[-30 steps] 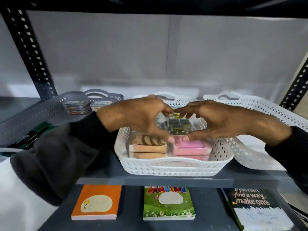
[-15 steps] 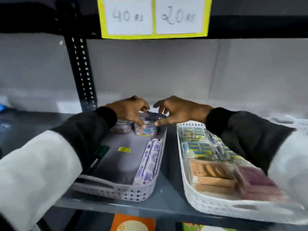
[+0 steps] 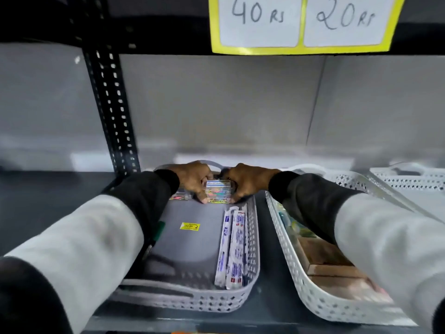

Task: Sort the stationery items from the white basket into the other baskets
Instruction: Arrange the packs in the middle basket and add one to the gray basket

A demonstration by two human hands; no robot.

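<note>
A grey basket (image 3: 250, 283) sits on the shelf in front of me. At its far end, my left hand (image 3: 196, 180) and my right hand (image 3: 245, 182) both grip a small clear box of coloured paper clips (image 3: 218, 192), which rests low against the basket floor. A similar clip box (image 3: 181, 195) lies just left of it, partly hidden by my left wrist. To the right stands the white basket (image 3: 310, 295), holding brown and pink packs (image 3: 330, 268) largely covered by my right sleeve.
Two white pen packets (image 3: 232, 249) lie along the grey basket's right wall, and a yellow price sticker (image 3: 190, 226) marks its floor. Green markers (image 3: 159, 231) peek out beside my left sleeve. Another white basket (image 3: 409, 180) stands far right. A black upright (image 3: 108, 100) rises behind.
My view and both hands swung left from the white basket to the grey one, carrying a clip box. The hands have since closed tighter on it and lowered it at the basket's far end.
</note>
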